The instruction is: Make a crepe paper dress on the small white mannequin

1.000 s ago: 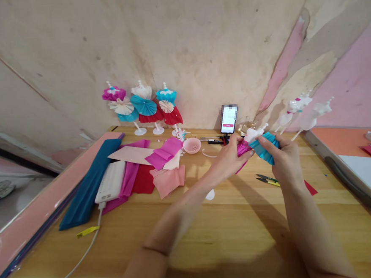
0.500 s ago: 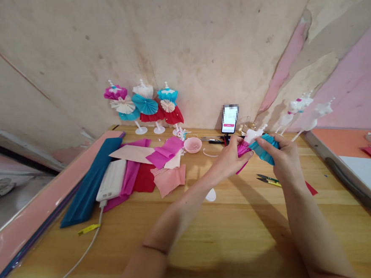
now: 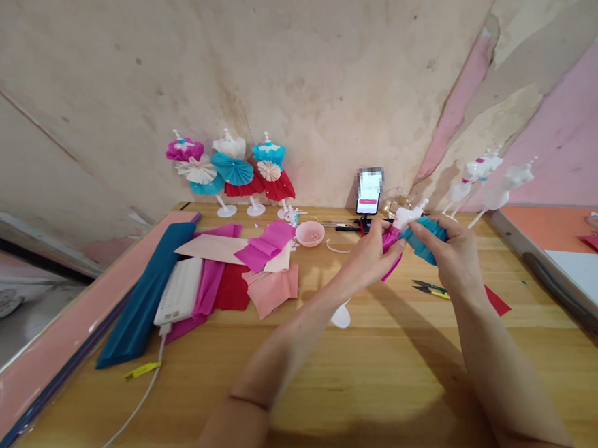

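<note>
My left hand (image 3: 367, 259) is closed around a small white dress-form mannequin (image 3: 408, 216), tilted over above the table. Magenta crepe paper (image 3: 391, 237) wraps its lower part, partly hidden by my fingers. Its round white base (image 3: 341, 316) shows below my left wrist. Between the thumb and fingers of my right hand (image 3: 459, 252) is a pleated piece of blue crepe paper (image 3: 419, 248), held against the mannequin's side. The contact between paper and mannequin is partly covered by my fingertips.
Yellow-handled thread snips (image 3: 430, 290) and a red paper scrap (image 3: 497, 300) lie near my right forearm. Behind my hands stand a phone (image 3: 369, 192) and a pink bowl (image 3: 310, 234). Crepe sheets and a white power bank (image 3: 179, 292) lie left. Dressed mannequins (image 3: 233, 167) line the wall.
The pleated blue paper has turned slightly and sits a little lower and closer to the mannequin, with my right fingers shifting along it. My left hand keeps its hold, almost still.
</note>
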Tool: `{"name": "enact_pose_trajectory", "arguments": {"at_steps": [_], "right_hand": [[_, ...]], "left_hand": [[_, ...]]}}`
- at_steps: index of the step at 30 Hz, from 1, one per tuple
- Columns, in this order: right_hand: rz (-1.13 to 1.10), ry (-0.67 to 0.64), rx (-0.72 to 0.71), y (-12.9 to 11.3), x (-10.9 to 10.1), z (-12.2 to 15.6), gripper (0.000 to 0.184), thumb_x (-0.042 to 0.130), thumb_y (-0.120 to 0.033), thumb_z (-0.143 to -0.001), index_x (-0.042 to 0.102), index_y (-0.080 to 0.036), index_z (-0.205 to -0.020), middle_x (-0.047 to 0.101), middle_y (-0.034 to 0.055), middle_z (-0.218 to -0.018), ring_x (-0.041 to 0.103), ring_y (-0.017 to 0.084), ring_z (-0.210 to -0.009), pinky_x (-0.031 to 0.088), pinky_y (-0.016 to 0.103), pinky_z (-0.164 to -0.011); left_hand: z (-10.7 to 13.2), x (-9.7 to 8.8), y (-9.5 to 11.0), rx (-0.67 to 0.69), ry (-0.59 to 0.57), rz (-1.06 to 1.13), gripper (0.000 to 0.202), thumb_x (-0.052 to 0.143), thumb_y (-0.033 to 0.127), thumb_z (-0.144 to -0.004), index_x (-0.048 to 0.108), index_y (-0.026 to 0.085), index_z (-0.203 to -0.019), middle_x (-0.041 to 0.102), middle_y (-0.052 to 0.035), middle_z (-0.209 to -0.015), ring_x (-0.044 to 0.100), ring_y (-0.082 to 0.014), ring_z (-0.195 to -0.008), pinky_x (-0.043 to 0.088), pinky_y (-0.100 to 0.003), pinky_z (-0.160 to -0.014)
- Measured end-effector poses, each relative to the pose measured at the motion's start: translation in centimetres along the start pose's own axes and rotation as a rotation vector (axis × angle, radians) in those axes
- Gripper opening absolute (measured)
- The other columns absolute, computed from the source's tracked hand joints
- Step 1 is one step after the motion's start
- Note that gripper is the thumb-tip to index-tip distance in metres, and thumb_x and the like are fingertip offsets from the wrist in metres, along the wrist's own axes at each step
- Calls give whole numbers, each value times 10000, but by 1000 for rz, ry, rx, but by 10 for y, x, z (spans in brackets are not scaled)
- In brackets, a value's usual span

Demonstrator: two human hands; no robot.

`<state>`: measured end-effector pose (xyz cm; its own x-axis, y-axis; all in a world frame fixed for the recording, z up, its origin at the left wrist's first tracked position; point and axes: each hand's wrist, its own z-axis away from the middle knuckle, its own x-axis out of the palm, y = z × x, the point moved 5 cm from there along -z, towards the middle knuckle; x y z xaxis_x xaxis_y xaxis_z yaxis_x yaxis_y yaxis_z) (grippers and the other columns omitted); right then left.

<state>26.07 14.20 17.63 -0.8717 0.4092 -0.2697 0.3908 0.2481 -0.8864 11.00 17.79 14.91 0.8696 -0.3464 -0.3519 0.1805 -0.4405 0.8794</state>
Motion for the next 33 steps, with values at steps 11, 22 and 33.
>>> {"name": "enact_pose_trajectory", "arguments": {"at_steps": [11,22,33], "right_hand": [[87,10,-31,-4,-1,3,293,674,-487,-812,678,-202,-880,597,1,-746,516,119,-626,445,223,-524],[136,49,-45,-5,-1,6,335,683,-513,-799,696,-206,-933,612,4,-734,541,127,-606,448,228,-505],[-317,-70,141,11,0,-5,237,771,-418,-734,683,-224,-838,650,4,-776,581,126,-627,494,245,-557]], "left_hand": [[1,3,0,-5,56,41,229,487,401,-944,445,220,-1078,650,-73,-1095,634,-191,-976,479,-338,-861],[2,3,-1,10,73,15,255,535,335,-911,433,223,-1116,647,-74,-1107,632,-199,-987,475,-358,-888],[1,0,-1,-1,70,44,250,525,310,-907,437,217,-1122,648,-81,-1112,641,-207,-995,485,-351,-870]]}}
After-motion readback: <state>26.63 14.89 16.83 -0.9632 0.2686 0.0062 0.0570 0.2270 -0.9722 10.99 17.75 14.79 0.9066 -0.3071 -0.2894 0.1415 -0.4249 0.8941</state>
